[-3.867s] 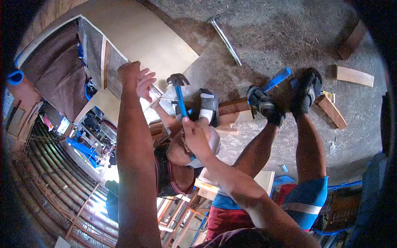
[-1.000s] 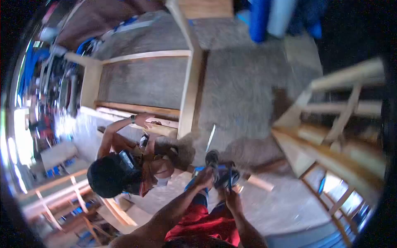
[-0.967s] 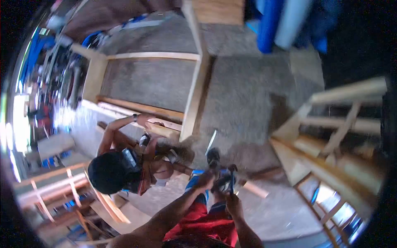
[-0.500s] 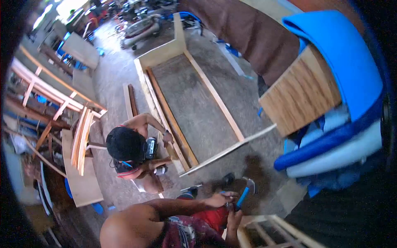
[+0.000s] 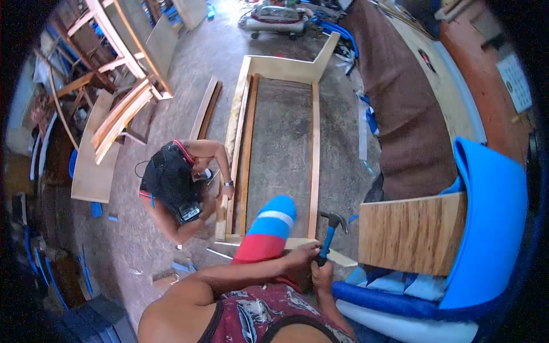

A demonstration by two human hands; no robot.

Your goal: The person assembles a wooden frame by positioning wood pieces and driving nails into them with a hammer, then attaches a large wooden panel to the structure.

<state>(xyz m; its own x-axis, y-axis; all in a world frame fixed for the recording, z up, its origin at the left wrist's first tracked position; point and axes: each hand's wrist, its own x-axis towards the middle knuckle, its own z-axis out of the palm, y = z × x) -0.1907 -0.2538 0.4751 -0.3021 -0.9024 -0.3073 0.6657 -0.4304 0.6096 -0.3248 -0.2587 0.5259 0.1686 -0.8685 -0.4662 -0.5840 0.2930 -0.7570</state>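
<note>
My right hand [image 5: 322, 275] grips the lower end of a hammer [image 5: 329, 239], which stands upright with its dark claw head at the top and a blue handle below. My left hand [image 5: 302, 255] is closed right beside the handle, its fingers bunched; whatever they hold, if anything, is too small to make out. Just beyond both hands is the near end of a long wooden frame [image 5: 314, 166] lying on the floor. My leg, in red, white and blue cloth [image 5: 271, 223], reaches across the frame's near end.
At the frame's left side a crouching co-worker [image 5: 171, 177] in a black cap rests one hand on its rail and holds a power tool [image 5: 189, 212]. To the right stand a plywood panel [image 5: 412, 234] and blue foam [image 5: 492, 228]. Loose boards [image 5: 126, 117] lean at left.
My view has turned, and the frame now runs straight ahead. My leg has come up over its near end. The hammer stays in my right hand; the co-worker's power tool has moved closer to their body.
</note>
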